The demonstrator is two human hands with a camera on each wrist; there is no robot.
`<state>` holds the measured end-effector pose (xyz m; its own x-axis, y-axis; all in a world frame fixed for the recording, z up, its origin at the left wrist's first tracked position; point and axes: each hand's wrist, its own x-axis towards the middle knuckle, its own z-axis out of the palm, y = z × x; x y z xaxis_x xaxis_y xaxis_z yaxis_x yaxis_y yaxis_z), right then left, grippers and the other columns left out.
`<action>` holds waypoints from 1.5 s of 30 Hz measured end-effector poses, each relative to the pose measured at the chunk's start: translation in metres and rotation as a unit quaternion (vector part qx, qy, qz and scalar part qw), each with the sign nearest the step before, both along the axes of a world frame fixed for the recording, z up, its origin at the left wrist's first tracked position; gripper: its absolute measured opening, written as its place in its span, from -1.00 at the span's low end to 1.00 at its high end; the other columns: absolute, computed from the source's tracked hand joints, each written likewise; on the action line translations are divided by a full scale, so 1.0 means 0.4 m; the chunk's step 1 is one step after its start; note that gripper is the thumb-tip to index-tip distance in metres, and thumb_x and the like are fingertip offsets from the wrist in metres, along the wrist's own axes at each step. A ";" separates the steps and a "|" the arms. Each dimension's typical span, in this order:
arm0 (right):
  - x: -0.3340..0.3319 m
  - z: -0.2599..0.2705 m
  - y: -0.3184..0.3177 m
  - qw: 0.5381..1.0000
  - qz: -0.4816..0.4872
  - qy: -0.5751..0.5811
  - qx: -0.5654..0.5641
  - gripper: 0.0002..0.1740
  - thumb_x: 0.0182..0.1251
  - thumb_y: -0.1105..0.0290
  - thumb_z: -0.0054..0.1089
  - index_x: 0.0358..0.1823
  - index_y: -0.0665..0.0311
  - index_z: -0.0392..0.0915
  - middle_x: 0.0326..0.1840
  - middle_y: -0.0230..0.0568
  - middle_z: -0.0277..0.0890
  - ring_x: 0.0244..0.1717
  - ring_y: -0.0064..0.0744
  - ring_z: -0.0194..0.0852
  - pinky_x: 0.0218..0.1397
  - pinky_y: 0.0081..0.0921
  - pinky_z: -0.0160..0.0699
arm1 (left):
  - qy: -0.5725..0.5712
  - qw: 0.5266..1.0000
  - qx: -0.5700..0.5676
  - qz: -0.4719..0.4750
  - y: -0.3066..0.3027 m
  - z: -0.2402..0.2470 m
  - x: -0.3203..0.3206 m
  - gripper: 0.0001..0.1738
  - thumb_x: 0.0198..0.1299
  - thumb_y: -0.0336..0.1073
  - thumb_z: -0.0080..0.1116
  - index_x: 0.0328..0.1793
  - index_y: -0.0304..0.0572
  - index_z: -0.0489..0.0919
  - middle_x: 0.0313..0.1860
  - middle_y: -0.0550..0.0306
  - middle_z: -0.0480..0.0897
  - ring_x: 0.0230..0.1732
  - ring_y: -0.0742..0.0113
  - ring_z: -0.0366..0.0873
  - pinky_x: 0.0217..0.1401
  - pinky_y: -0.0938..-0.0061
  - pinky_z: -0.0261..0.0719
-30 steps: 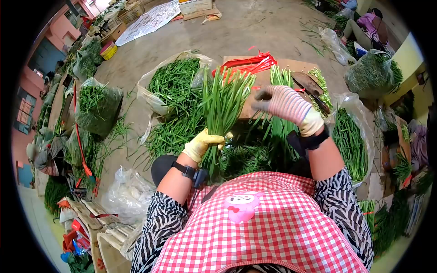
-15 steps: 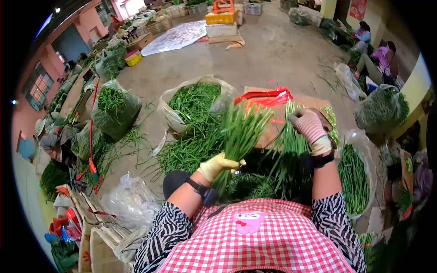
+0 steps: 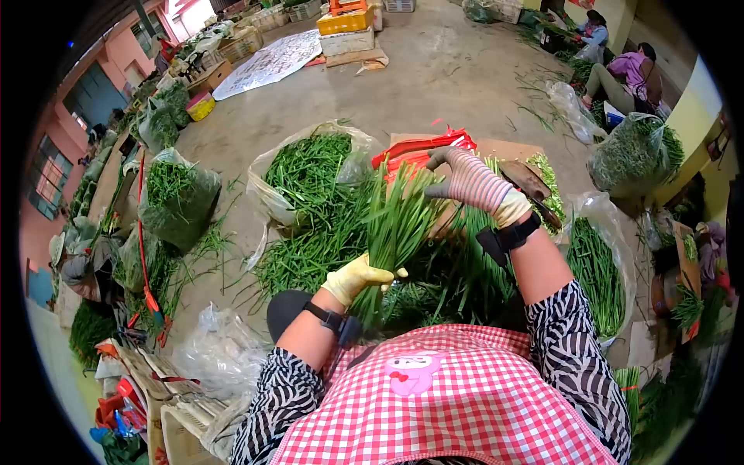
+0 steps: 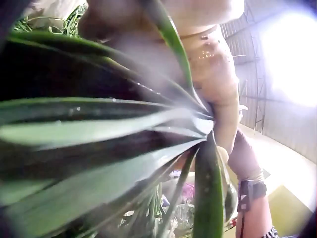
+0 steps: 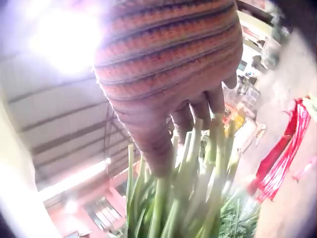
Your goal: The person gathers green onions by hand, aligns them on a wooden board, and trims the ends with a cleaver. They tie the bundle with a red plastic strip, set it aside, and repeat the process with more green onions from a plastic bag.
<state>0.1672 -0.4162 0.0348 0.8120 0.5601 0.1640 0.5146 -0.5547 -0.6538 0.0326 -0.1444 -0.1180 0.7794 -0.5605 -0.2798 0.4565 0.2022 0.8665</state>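
Note:
My left hand (image 3: 359, 279), in a yellow glove, grips an upright, fanned bunch of garlic chives (image 3: 399, 225) low around its leaves. The flat leaves (image 4: 99, 124) spread close before the left wrist camera. Above the bunch is my right hand (image 3: 471, 182), in a striped glove with dark fingertips. In the right wrist view its thumb (image 5: 157, 153) and fingers straddle the pale stem ends (image 5: 198, 158). Behind this hand, more chives (image 3: 484, 240) lie on a cardboard-topped stand (image 3: 508, 149), their leaves hanging over the front edge.
Red plastic strips (image 3: 422, 151) and a dark-bladed knife (image 3: 535, 186) lie on the stand. Loose greens fill an open plastic bag (image 3: 310, 170) at left and heap below it. A bag of long chives (image 3: 597, 287) stands at right. A seated person (image 3: 632, 81) is at the far right.
My right hand went right to the chives on the stand, then came back left to the top of the bunch. The left hand keeps its grip. The head view dipped and shifted.

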 end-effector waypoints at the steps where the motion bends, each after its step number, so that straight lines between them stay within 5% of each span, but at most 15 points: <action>1: -0.004 0.002 -0.008 0.998 0.008 0.063 0.010 -0.50 0.07 0.27 0.64 -0.01 0.36 0.68 0.25 0.06 0.67 0.31 -0.09 0.63 0.43 -0.26 0.55 | 0.006 1.000 -0.004 0.007 0.002 0.002 -0.002 -0.46 0.08 -0.51 0.34 0.26 -0.38 0.62 -0.07 -0.06 0.77 -0.45 0.32 0.55 -0.35 0.42 0.56; 6: 0.020 -0.055 -0.038 0.988 0.134 0.067 -0.026 -0.62 0.12 0.37 0.56 -0.01 0.24 0.72 0.37 -0.07 0.64 0.26 -0.26 0.65 0.34 -0.34 0.59 | 0.000 0.999 0.022 -0.030 0.003 0.003 0.002 -0.43 0.08 -0.53 0.33 0.30 -0.35 0.60 -0.02 -0.07 0.77 -0.41 0.30 0.58 -0.28 0.42 0.59; 15: -0.076 -0.014 -0.166 0.915 -0.054 0.170 0.362 -0.83 0.34 0.47 0.37 -0.09 0.37 0.74 0.37 -0.18 0.67 0.36 -0.34 0.58 0.56 -0.38 0.37 | -0.008 1.000 -0.009 0.024 0.009 0.001 0.004 -0.52 0.14 -0.46 0.40 0.23 -0.35 0.65 -0.04 0.00 0.78 -0.37 0.33 0.62 -0.27 0.41 0.61; 19: -0.161 0.098 -0.174 0.980 0.140 0.136 -0.031 -0.63 0.25 0.37 0.43 0.09 0.26 0.76 0.21 0.00 0.74 0.26 -0.30 0.68 0.41 -0.35 0.55 | -0.012 0.997 0.027 0.072 0.000 0.016 0.003 -0.62 0.18 -0.44 0.38 0.14 -0.32 0.68 -0.21 0.16 0.73 -0.41 0.39 0.59 -0.31 0.46 0.58; 20: -0.173 0.084 -0.153 0.985 0.164 0.028 -0.053 -0.57 0.24 0.33 0.39 0.16 0.24 0.72 0.03 0.08 0.77 0.10 -0.14 0.77 0.20 -0.27 0.70 | 0.001 0.997 0.014 0.076 -0.005 0.019 0.002 -0.63 0.18 -0.44 0.38 0.13 -0.30 0.69 -0.18 0.17 0.73 -0.41 0.41 0.59 -0.31 0.47 0.58; 23: -0.169 0.096 -0.050 0.993 -0.022 0.045 -0.105 -0.52 0.28 0.26 0.35 0.23 0.22 0.69 -0.13 0.04 0.78 -0.05 0.02 0.78 0.07 -0.16 0.74 | -0.013 0.998 0.027 0.053 -0.015 0.028 0.005 -0.59 0.17 -0.45 0.39 0.18 -0.29 0.67 -0.14 0.18 0.74 -0.36 0.42 0.60 -0.30 0.49 0.59; 26: -0.117 0.009 0.025 0.979 -0.088 -0.148 -0.110 -0.52 0.30 0.22 0.34 0.23 0.20 0.67 -0.27 0.04 0.76 -0.21 0.09 0.77 -0.06 -0.07 0.75 | -0.010 0.998 0.021 0.057 -0.034 0.033 -0.003 -0.52 0.16 -0.47 0.39 0.26 -0.27 0.63 -0.08 0.17 0.74 -0.29 0.43 0.62 -0.29 0.50 0.60; 29: -0.067 -0.017 0.043 0.943 -0.051 -0.214 -0.249 -0.73 0.30 0.20 0.34 -0.14 0.23 0.73 -0.33 0.08 0.69 -0.25 0.14 0.71 -0.12 -0.01 0.72 | -0.003 0.999 0.020 0.031 -0.021 0.015 0.005 -0.46 0.14 -0.49 0.40 0.31 -0.26 0.61 -0.01 0.15 0.74 -0.24 0.42 0.62 -0.29 0.50 0.61; 33: -0.063 0.003 0.018 0.943 -0.097 -0.218 -0.233 -0.80 0.34 0.27 0.30 -0.24 0.26 0.71 -0.33 0.14 0.67 -0.25 0.21 0.68 -0.12 0.01 0.69 | -0.007 1.000 0.023 0.017 -0.008 -0.006 0.005 -0.46 0.13 -0.52 0.39 0.30 -0.28 0.61 -0.01 0.14 0.74 -0.25 0.41 0.61 -0.29 0.51 0.60; 35: -0.048 -0.008 -0.035 0.915 -0.195 -0.353 -0.025 -0.82 0.35 0.31 0.30 -0.20 0.26 0.75 -0.33 0.09 0.72 -0.27 0.10 0.75 -0.13 -0.08 0.71 | 0.000 0.999 0.032 0.038 -0.015 0.006 0.002 -0.49 0.15 -0.51 0.41 0.27 -0.26 0.62 -0.03 0.17 0.74 -0.27 0.46 0.59 -0.29 0.53 0.58; 37: -0.081 0.048 -0.078 0.955 -0.231 -0.135 0.127 -0.76 0.39 0.29 0.34 -0.05 0.27 0.76 -0.30 0.09 0.73 -0.27 0.00 0.77 -0.15 -0.20 0.71 | 0.006 0.997 0.022 0.074 -0.024 0.014 -0.003 -0.51 0.16 -0.49 0.42 0.25 -0.24 0.63 -0.06 0.20 0.74 -0.29 0.49 0.58 -0.29 0.54 0.55; 39: -0.143 0.106 -0.065 0.996 -0.052 0.034 -0.070 -0.59 0.36 0.18 0.41 0.11 0.27 0.70 -0.31 0.09 0.73 -0.28 -0.05 0.78 -0.15 -0.25 0.70 | -0.026 0.992 0.054 0.109 -0.034 0.009 -0.004 -0.54 0.19 -0.48 0.43 0.24 -0.23 0.64 -0.10 0.23 0.73 -0.31 0.51 0.56 -0.29 0.55 0.53; 41: -0.186 0.084 -0.023 0.993 0.043 -0.032 -0.108 -0.52 0.34 0.07 0.41 0.11 0.28 0.70 -0.32 0.10 0.73 -0.28 -0.01 0.77 -0.14 -0.19 0.70 | -0.046 0.987 0.090 0.126 -0.035 0.003 0.003 -0.54 0.20 -0.46 0.44 0.24 -0.23 0.64 -0.10 0.23 0.74 -0.27 0.52 0.57 -0.24 0.55 0.55; 43: -0.187 0.082 0.025 0.992 -0.089 0.036 -0.080 -0.45 0.32 -0.03 0.40 0.12 0.26 0.70 -0.30 0.11 0.74 -0.25 0.05 0.76 -0.12 -0.13 0.71 | -0.051 0.982 0.119 0.138 -0.042 -0.028 0.009 -0.54 0.20 -0.46 0.45 0.26 -0.24 0.65 -0.06 0.21 0.75 -0.17 0.50 0.61 -0.14 0.54 0.60; 45: -0.152 0.009 0.050 0.981 -0.136 -0.083 -0.111 -0.48 0.31 -0.05 0.38 0.06 0.23 0.71 -0.29 0.11 0.74 -0.22 0.09 0.76 -0.09 -0.10 0.73 | -0.096 0.974 0.128 0.160 -0.051 -0.046 0.010 -0.53 0.20 -0.44 0.46 0.26 -0.24 0.64 -0.04 0.24 0.75 -0.14 0.49 0.62 -0.05 0.52 0.61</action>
